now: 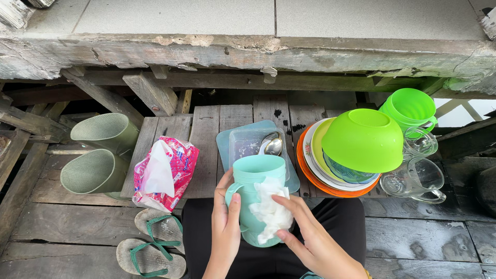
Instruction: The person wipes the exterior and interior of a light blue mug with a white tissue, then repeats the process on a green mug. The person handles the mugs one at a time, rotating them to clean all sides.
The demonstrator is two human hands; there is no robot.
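Mint-green plastic fills the lower centre of the frame: we hold the mug (257, 199) over our lap, our left hand (225, 227) wrapped around its handle side, grip closed on it. Our right hand (312, 240) pinches a white tissue (269, 209) against its wall. Upper right, the green bowl (361, 138), plates (310, 160) and glass mugs (416, 178) sit stacked, seemingly done; this mug looks mid-wipe.
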